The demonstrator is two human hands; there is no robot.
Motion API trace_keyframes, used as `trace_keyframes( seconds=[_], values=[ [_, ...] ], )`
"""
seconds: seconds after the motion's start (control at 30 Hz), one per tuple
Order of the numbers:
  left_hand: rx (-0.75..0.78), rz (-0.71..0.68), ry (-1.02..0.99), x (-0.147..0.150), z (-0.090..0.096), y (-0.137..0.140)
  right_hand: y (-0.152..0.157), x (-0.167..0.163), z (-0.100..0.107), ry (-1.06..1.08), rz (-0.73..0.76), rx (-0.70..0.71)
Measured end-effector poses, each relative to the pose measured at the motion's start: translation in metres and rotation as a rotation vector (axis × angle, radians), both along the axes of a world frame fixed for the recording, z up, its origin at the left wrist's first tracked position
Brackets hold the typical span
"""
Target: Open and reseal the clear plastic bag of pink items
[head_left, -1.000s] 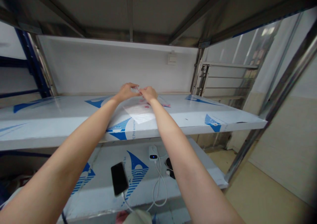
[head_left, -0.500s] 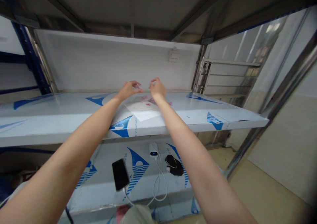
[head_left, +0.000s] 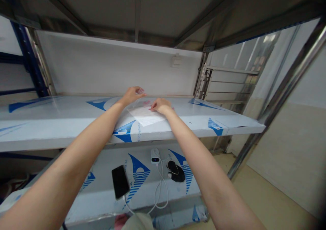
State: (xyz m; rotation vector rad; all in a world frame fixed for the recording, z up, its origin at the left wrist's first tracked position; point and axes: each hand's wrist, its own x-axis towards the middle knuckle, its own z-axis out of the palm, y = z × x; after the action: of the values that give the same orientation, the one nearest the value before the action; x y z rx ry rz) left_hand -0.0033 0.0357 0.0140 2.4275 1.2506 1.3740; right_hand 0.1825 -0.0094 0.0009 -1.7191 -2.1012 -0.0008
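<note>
Since half a second ago, right hand (head_left: 160, 105) has dropped from a raised, loosely curled pose onto the shelf; left hand (head_left: 131, 94) has stayed lifted at about the same spot.

Head view, only one available. Right hand lies knuckles-up on the clear, thin plastic sheet with small pink marks (head_left: 145, 114), fingers (head_left: 153, 108) bent and pressing its far part against the white shelf board with blue triangular logos (head_left: 51, 118). Nothing is clamped between them that I can see. Left hand hovers just beyond the sheet's far left corner, fingers (head_left: 139, 91) curled together; a faint glint of film sits at the tips, but whether they pinch it I cannot tell.

Judgement on the step in hand: this looks like separating or lifting a film edge. Doing it well calls for steady downward pressure from the right hand while the left draws slowly and low, so the thin film neither creases nor slides.

Sheet appearance: nearly transparent, glossy, roughly rectangular, lying flat near the shelf's front middle, near edge close to the shelf lip. Pink marks are too blurred to read.

Lower shelf: black smartphone (head_left: 120, 186) on a white cable (head_left: 160, 192), white power bank with a blue light (head_left: 154, 156), a black rounded object (head_left: 175, 172).
</note>
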Motion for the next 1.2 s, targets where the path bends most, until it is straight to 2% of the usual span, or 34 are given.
trace_keyframes(
  seconds=[0.13, 0.2, 0.33, 0.43, 0.6, 0.93, 1.07, 1.13, 1.2],
  values=[
    [-0.011, 0.004, 0.012, -0.001, -0.001, 0.0, -0.002, -0.002, 0.0, 0.041, -0.018, 0.023],
    [-0.013, 0.008, 0.017, 0.0, -0.001, -0.001, -0.001, 0.0, 0.001, 0.199, -0.029, 0.121],
    [-0.033, -0.065, 0.019, 0.011, 0.003, -0.011, 0.008, 0.006, 0.006, 0.666, -0.022, 0.423],
    [-0.031, -0.168, -0.018, 0.025, 0.004, -0.019, 0.015, 0.008, 0.008, 0.79, 0.069, 0.449],
    [-0.069, -0.226, -0.03, 0.034, 0.002, -0.02, 0.014, 0.005, 0.007, 0.723, 0.118, 0.368],
    [-0.093, -0.217, -0.086, 0.026, 0.001, -0.017, 0.011, 0.003, 0.005, 0.599, 0.06, 0.436],
    [-0.09, -0.184, -0.089, 0.024, 0.003, -0.017, 0.005, 0.005, 0.008, 0.616, -0.053, 0.442],
    [-0.09, -0.16, -0.089, 0.022, 0.003, -0.016, 0.001, 0.006, 0.009, 0.555, -0.149, 0.423],
    [-0.086, -0.128, -0.095, 0.019, 0.004, -0.014, -0.002, 0.006, 0.008, 0.433, -0.224, 0.342]
  ],
)
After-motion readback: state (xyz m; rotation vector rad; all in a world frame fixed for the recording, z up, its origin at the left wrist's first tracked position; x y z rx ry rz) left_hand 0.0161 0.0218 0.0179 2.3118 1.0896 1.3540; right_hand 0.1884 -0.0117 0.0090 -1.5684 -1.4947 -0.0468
